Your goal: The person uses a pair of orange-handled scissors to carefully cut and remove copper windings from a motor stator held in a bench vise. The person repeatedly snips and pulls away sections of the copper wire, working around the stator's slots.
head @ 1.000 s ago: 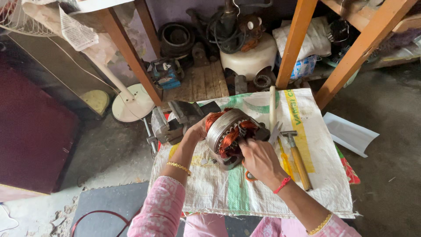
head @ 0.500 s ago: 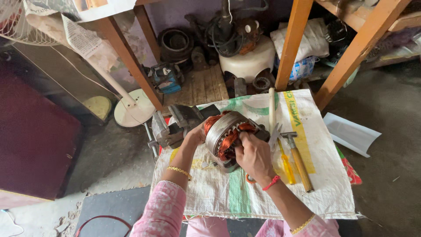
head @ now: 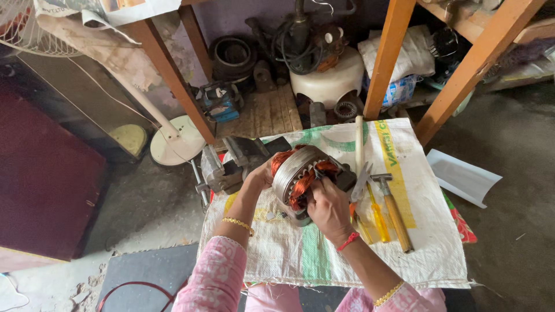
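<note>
While you work seated on the floor, entries as observed:
Stator count: one motor stator (head: 300, 176), metal ring with copper windings, over the woven sack (head: 324, 260).
Stator position: near the sack's upper middle, just right of the bench vise (head: 222, 170).
Stator axis: bore axis tilted, open face turned right and up toward you.
Hands: two. Your left hand (head: 258, 176) is clamped on the stator's left rim; your right hand (head: 328, 208) is closed with fingers pressed at the windings.
Tools right of stator: one hammer (head: 393, 211), one yellow screwdriver (head: 377, 216), one pair of pliers (head: 359, 185), one white rod (head: 359, 144).
Tool axes: all lie roughly lengthwise, away from you.
</note>
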